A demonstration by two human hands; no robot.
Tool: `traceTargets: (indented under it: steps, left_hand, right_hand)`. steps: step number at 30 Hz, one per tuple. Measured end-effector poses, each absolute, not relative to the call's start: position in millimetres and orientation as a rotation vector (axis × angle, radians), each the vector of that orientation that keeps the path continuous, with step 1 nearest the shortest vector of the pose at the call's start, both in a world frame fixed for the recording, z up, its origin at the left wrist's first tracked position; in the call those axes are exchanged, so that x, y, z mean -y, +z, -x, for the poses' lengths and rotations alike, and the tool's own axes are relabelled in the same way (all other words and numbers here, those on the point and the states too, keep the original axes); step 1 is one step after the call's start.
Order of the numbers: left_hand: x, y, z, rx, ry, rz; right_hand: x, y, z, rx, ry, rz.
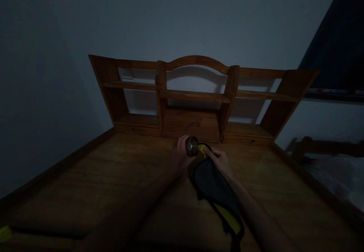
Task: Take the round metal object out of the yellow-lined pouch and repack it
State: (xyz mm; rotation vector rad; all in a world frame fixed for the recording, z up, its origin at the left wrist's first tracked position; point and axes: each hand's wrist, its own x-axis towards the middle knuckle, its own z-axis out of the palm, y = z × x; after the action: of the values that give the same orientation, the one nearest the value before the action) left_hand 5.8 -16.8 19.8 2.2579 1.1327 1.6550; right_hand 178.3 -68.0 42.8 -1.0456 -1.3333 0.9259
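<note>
My left hand [181, 154] is closed around a small, rounded, brownish see-through vessel [192, 146] that looks like glass; its exact kind is hard to tell in the dim light. To its right, my right hand [219, 160] pinches one end of a grey and yellow cloth [212, 180] with dark edging. The yellow tip of that cloth lies against or very close to the vessel's right side. The rest of the cloth hangs down below my right hand, showing grey on one face and yellow on the other.
Both hands are over a wooden desk [136, 176]. Along its back stands a wooden shelf unit [196, 96] against a pale wall. A dark curtain or window covering [341, 43] is at the upper right. Something yellow [5, 234] shows at the lower left edge.
</note>
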Motion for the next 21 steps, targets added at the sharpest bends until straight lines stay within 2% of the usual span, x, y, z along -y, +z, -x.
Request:
traceTargets:
  steps: [4, 8, 16, 21]
  left_hand:
    - [13.5, 17.0, -3.9, -1.064, 1.656, -2.312]
    - [8.6, 11.5, -1.3, -1.017, 1.636, -2.433]
    - [21.7, 17.5, 4.8, -0.913, 1.379, -2.779]
    - [27.4, 23.9, 6.8, -0.943, 1.311, -2.805]
  right_hand:
    - [75.8, 45.9, -167.3, 1.520, 0.668, 0.989]
    - [77.1, 44.3, -165.7, 1.681, 0.571, 0.964]
    - [74.9, 41.3, -170.8, 1.787, 0.728, 0.920]
    - [68.1, 26.0, -176.4, 1.617, 0.842, 1.092]
